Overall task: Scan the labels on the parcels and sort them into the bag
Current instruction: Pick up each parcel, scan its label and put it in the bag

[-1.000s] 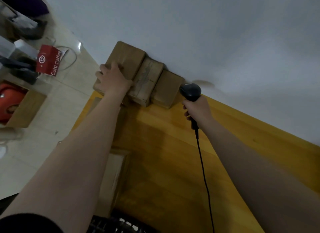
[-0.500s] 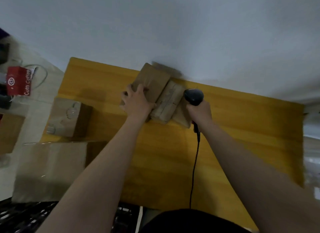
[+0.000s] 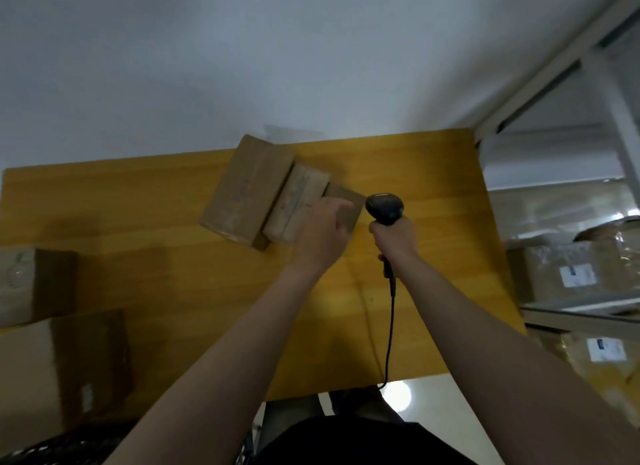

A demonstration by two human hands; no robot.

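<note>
A yellow wooden surface (image 3: 173,222) stands against a pale wall (image 3: 242,66). At its left edge sit two cardboard boxes, the farther box (image 3: 34,284) and the nearer box (image 3: 62,367), well apart from the rest.

Toward the back, near the middle, three brown parcels lie side by side, touching. They are the large parcel (image 3: 247,191), the narrow parcel (image 3: 301,191) and, at the right end, the small parcel (image 3: 346,193). The left hand (image 3: 322,232) lies over the small parcel and hides most of it. Blur keeps me from telling whether it grasps the parcel or only rests there.

Just to the right, the right hand (image 3: 394,238) is clenched round the handle of the one black scanner (image 3: 384,206). The scanner's head is just beside the small parcel, and its cable (image 3: 391,326) hangs off the near edge.

At the far right a metal shelf (image 3: 581,305) carries two wrapped, white-labelled packages, the upper package (image 3: 554,267) and the lower package (image 3: 588,360).

Half a second ago the left hand lay on the large parcel. The shelf was out of view then.
</note>
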